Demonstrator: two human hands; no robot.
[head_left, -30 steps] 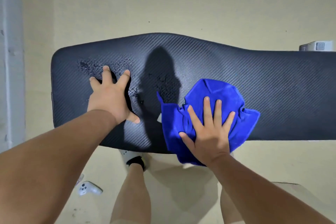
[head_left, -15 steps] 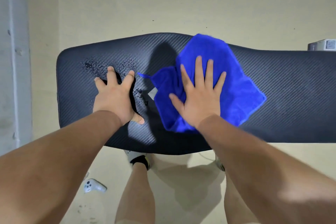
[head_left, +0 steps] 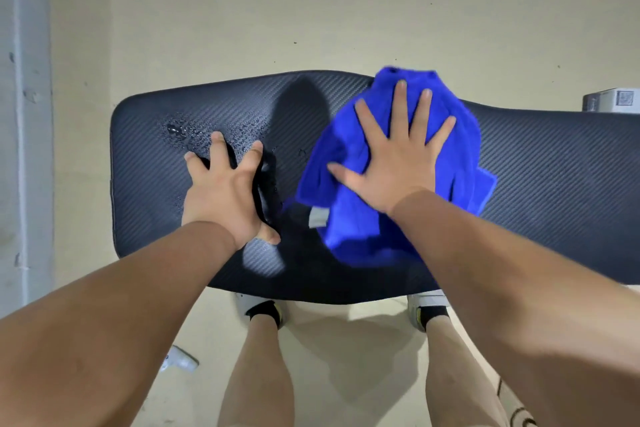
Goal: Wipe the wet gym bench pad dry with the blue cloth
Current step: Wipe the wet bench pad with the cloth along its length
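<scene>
A long black bench pad [head_left: 540, 184] with a woven texture runs across the view. Water droplets [head_left: 187, 135] bead on its left part, near the far edge. My left hand [head_left: 225, 194] lies flat on the pad with fingers spread, its fingertips in the wet patch. A crumpled blue cloth [head_left: 353, 218] sits in the pad's middle and reaches its far edge. My right hand [head_left: 394, 159] presses flat on top of the cloth, fingers apart. A small white tag shows at the cloth's near left side.
Beige floor surrounds the bench. My two legs and white shoes [head_left: 263, 308] stand just under the pad's near edge. A small white controller [head_left: 180, 360] lies on the floor at the lower left. A grey box [head_left: 613, 100] sits past the pad at the right edge.
My right hand has pushed the blue cloth from the pad's near edge up to its far edge. My left hand has stayed planted on the wet patch.
</scene>
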